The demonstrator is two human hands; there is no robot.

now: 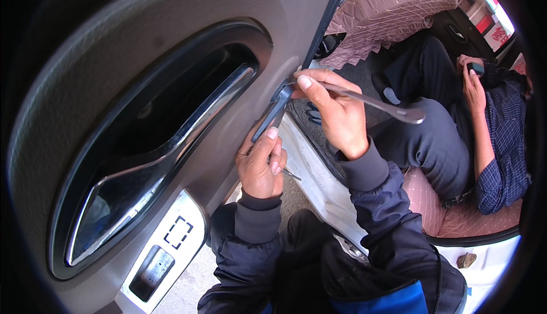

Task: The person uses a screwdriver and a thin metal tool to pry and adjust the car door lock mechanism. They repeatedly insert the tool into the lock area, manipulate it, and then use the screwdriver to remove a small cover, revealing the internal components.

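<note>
My left hand is closed at the door panel's edge, its thumb on a long dark grey plastic piece; a thin metal tool pokes out from its fingers. My right hand grips a flat metal pry bar, whose broad rounded end points to the right. Its fingertips are at the upper end of the plastic piece, where the bar's far end is mostly hidden. The door panel has a black inner handle recess with chrome trim and a silver plate below.
A person in a checked shirt sits inside the vehicle on a pink quilted seat, holding a small dark object. Another pink seat cover is at the top. The white door sill runs between the door and the cabin.
</note>
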